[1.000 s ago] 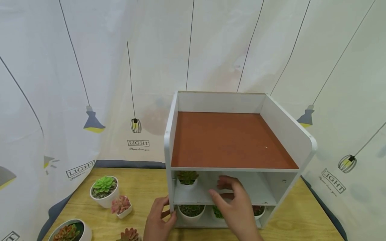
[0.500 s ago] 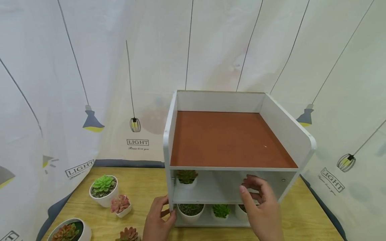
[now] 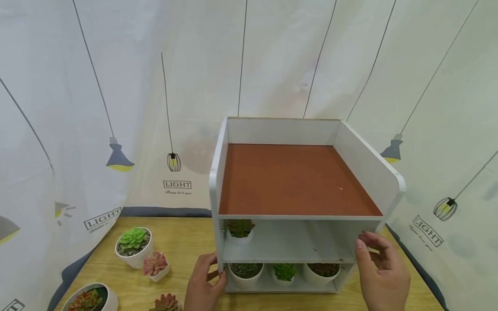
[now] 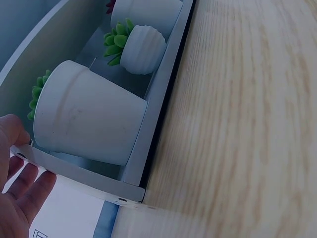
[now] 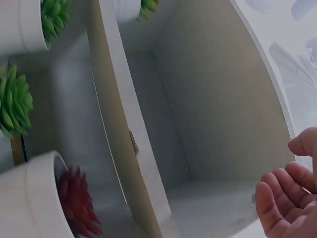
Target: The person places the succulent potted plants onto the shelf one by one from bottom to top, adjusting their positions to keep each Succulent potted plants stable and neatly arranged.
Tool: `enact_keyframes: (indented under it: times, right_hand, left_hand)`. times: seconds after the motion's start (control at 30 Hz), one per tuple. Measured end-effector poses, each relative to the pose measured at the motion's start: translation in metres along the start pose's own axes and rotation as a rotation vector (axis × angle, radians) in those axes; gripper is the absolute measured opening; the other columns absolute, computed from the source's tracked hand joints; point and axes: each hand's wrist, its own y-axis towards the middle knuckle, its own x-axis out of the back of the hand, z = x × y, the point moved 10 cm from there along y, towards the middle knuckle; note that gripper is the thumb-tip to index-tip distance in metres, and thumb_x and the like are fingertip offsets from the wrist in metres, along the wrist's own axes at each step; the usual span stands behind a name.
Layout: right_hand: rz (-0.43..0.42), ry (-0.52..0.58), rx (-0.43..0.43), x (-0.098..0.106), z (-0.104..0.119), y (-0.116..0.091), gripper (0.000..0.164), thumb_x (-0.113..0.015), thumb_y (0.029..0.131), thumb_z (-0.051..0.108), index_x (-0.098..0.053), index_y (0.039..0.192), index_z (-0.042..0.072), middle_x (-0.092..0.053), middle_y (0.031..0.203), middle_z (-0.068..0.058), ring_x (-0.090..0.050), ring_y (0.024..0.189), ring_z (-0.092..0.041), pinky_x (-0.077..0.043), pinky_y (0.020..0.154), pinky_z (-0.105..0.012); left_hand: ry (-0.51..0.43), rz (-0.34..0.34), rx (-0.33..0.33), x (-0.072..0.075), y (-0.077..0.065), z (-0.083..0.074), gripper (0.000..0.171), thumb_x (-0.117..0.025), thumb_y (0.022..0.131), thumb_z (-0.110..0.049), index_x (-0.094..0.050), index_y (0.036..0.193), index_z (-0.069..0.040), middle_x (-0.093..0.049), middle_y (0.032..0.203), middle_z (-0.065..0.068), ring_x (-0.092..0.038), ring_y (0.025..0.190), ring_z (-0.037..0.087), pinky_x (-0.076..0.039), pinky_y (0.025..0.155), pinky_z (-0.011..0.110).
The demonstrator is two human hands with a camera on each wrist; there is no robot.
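Note:
A white shelf unit (image 3: 301,217) with a brown top board stands on the table. My left hand (image 3: 204,283) grips its left side panel, thumb on the inner face and fingers outside, as the left wrist view shows. My right hand (image 3: 383,272) is at the front edge of the right side panel, fingers loosely bent and thumb apart, holding nothing; contact with the panel is unclear. On the middle shelf, at the left, sits a potted succulent (image 3: 240,231). Below it stand a large white pot (image 4: 89,114), a small green succulent (image 3: 285,273) and a pot with a red succulent (image 5: 77,203).
Left of the unit, on the wooden table (image 3: 183,242), are a green potted succulent (image 3: 134,246), a small pink one (image 3: 155,265), an orange-green one (image 3: 91,298) and a reddish one (image 3: 166,302) at the bottom edge. A lamp-printed cloth (image 3: 186,86) hangs behind.
My right hand has moved right, from in front of the middle shelf to the right side panel, uncovering the lower right pot. The left hand stays on the left panel.

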Motion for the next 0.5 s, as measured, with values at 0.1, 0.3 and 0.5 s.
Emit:
enact_keyframes:
  times: [0.1,0.3,0.5]
  right_hand:
    - [-0.051,-0.010,-0.033,0.010,-0.007,0.006,0.029,-0.073,0.097,0.011,-0.068,0.124,0.004,-0.063,0.102,0.024,-0.062,0.095,0.006,-0.048,0.077,0.000]
    - [-0.025,-0.115,-0.176,0.016,-0.031,0.019,0.044,-0.076,0.096,0.028,-0.063,0.133,0.007,-0.060,0.111,0.016,-0.056,0.095,0.006,-0.045,0.077,0.001]
    - [0.207,-0.269,-0.325,0.004,-0.059,0.026,0.064,-0.067,0.098,0.050,-0.054,0.148,0.013,-0.057,0.134,-0.005,-0.057,0.113,-0.011,-0.046,0.075,-0.008]
  left_hand:
    - [-0.006,0.004,0.018,-0.001,0.000,0.002,0.052,-0.072,0.089,0.006,-0.063,0.135,-0.018,-0.060,0.123,0.006,-0.065,0.116,0.028,-0.066,0.085,0.034]
    - [-0.028,0.006,0.011,-0.002,-0.001,0.001,0.052,-0.071,0.091,0.006,-0.063,0.136,-0.017,-0.059,0.123,0.006,-0.064,0.116,0.028,-0.065,0.087,0.032]
    - [-0.021,0.012,0.010,-0.001,-0.001,-0.001,0.051,-0.070,0.091,0.006,-0.063,0.135,-0.018,-0.060,0.122,0.006,-0.064,0.116,0.029,-0.066,0.086,0.033]
